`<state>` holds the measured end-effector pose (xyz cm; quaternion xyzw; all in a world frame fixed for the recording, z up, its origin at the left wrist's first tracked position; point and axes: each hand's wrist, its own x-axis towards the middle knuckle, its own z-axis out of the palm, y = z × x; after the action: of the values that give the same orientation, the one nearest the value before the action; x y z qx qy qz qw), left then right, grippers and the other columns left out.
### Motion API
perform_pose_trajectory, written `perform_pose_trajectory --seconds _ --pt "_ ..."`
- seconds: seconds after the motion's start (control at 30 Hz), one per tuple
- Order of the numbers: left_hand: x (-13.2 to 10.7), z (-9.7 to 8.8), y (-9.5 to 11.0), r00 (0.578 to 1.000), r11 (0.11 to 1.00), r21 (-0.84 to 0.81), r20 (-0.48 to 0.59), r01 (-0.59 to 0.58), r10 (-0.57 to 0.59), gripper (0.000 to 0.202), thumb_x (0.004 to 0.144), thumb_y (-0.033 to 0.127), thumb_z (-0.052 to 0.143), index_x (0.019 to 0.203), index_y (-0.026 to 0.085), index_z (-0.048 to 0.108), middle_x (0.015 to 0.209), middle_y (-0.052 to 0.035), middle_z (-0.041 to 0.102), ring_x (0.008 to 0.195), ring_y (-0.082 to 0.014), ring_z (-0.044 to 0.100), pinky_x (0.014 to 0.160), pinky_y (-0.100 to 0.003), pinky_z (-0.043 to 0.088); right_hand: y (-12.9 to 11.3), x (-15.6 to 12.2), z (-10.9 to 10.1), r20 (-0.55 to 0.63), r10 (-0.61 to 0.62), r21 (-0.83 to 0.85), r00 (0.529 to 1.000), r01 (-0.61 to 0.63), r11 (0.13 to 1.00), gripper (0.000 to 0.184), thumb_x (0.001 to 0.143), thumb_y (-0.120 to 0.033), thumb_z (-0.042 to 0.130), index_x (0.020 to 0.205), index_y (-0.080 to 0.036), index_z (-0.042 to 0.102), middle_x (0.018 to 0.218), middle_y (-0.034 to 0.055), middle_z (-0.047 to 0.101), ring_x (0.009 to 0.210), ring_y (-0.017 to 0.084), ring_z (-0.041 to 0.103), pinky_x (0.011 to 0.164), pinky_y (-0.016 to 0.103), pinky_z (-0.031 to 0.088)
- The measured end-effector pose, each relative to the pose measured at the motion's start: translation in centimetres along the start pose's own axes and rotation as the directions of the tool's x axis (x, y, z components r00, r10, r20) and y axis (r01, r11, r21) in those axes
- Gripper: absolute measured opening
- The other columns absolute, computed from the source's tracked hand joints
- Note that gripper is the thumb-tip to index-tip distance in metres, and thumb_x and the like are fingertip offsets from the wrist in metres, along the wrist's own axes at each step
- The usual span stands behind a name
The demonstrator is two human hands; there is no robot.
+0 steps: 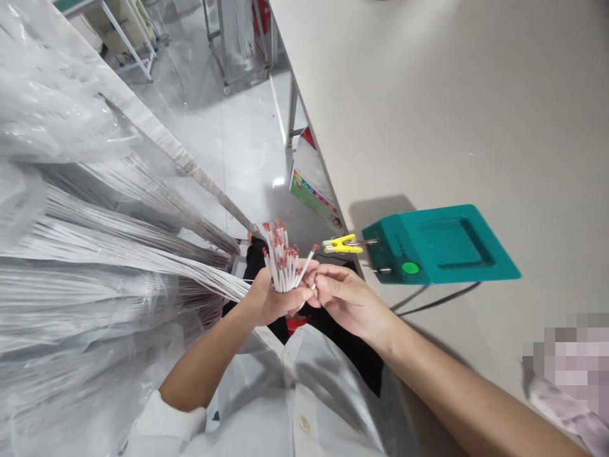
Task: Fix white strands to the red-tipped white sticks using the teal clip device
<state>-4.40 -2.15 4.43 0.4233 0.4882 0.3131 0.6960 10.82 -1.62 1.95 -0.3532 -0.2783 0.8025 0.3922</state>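
Observation:
My left hand is closed around a bundle of thin white wires. Their reddish-brown, copper-coloured ends point up out of the fist, and the lengths trail off to the left. One wire leans out from the bundle toward the right. Close against the left hand's fingertips, my right hand pinches what looks like a white wire, mostly hidden by the fingers. Just beyond the right hand, a yellow clip is fixed to the front of a teal device with a green button.
Plastic-wrapped bundles of white wires hang along a rail at my left. The pale table fills the right side, with a black cable behind the device. A printed box stands below the table edge. Cloth and a pixelated patch appear at lower right.

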Motion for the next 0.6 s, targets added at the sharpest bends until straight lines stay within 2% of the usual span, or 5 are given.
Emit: perform_pose_trajectory --seconds 0.13,0.27,0.33,0.5,0.6 --pt "0.4 -0.3 -1.1 0.999 0.998 0.049 -0.016 -0.048 0.049 0.047 0.068 0.026 0.065 0.113 0.012 0.057 0.076 -0.0069 0.068 0.044 -0.0075 0.051 0.045 -0.021 0.041 -0.1 -0.5 -0.3 -0.040 -0.262 -0.441 0.964 0.218 0.870 0.017 0.074 -0.037 0.065 0.073 -0.019 0.066 0.068 0.0025 0.064 0.059 0.015 0.059 0.059 0.032 0.052" --pt "1.0 -0.6 -1.8 0.985 0.995 0.093 -0.162 -0.043 0.058 0.045 0.069 0.029 0.065 0.109 0.011 0.057 0.110 -0.0145 0.063 0.049 -0.0075 0.055 0.050 -0.025 0.047 -0.6 -1.4 -0.7 0.117 -0.719 -0.896 0.685 0.386 0.221 0.024 0.075 -0.023 0.064 0.100 -0.020 0.065 0.103 0.0099 0.067 0.097 0.022 0.061 0.088 0.040 0.048" --pt "1.0 -0.4 -1.6 0.984 0.993 0.109 -0.169 -0.041 0.059 0.041 0.070 0.028 0.065 0.106 0.010 0.058 0.104 -0.0126 0.065 0.048 -0.0077 0.055 0.051 -0.025 0.048 -0.7 -1.4 -0.7 0.219 -0.761 -0.913 0.610 0.403 0.060 0.029 0.075 -0.018 0.065 0.103 -0.019 0.064 0.105 0.0109 0.067 0.099 0.023 0.060 0.090 0.040 0.047" --pt "1.0 0.5 -0.9 0.996 0.980 0.195 -0.077 -0.034 0.050 0.015 0.069 0.023 0.063 0.079 0.012 0.059 0.048 0.0032 0.054 0.045 -0.0110 0.052 0.047 -0.023 0.044 -0.7 -0.5 0.2 0.078 -0.611 -0.800 0.788 0.415 0.434 0.009 0.081 -0.023 0.059 0.079 -0.018 0.066 0.077 0.0059 0.068 0.070 0.016 0.063 0.066 0.030 0.052" --pt "1.1 0.6 -1.1 0.996 0.986 0.168 -0.086 -0.017 0.032 0.014 0.070 0.024 0.063 0.078 0.013 0.060 0.055 0.0014 0.058 0.046 -0.0104 0.054 0.048 -0.023 0.045 -0.5 -0.1 0.5 -0.083 -0.506 -0.648 0.858 0.340 0.682 0.022 0.081 -0.030 0.059 0.062 -0.019 0.061 0.061 0.0015 0.061 0.058 0.015 0.059 0.055 0.028 0.050"
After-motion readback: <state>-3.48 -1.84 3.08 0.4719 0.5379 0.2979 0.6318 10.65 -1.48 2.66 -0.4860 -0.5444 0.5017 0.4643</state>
